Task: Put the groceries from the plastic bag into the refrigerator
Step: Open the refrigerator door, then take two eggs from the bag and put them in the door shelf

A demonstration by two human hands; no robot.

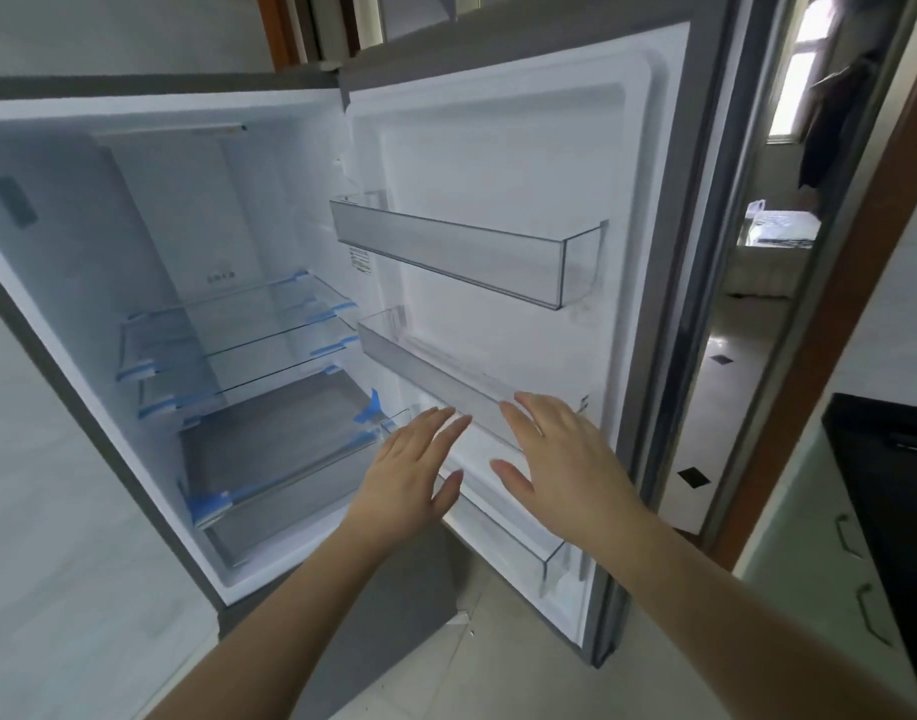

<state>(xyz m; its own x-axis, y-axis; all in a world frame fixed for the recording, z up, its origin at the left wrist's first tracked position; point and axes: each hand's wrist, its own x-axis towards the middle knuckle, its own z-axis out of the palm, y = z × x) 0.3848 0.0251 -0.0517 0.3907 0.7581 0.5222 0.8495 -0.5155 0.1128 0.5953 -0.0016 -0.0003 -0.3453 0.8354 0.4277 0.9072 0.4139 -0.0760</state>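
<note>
**Both hands held flat before the open refrigerator door**

The white-lined, grey-cased refrigerator stands open, its door swung wide to the right. Inside are clear glass shelves with blue tape at their corners and a grey drawer below them. The door carries clear plastic door bins: an upper one, a middle one and a lower one.

The left hand and right hand are both stretched forward, fingers straight and spread slightly, holding nothing. The right fingertips lie over the front edge of the middle door bin; whether they touch it cannot be told. The left fingertips sit just left of that bin, in front of the drawer's corner.

No bag or groceries show.

At far right stand a dark countertop and pale cabinet fronts with handles.
</note>
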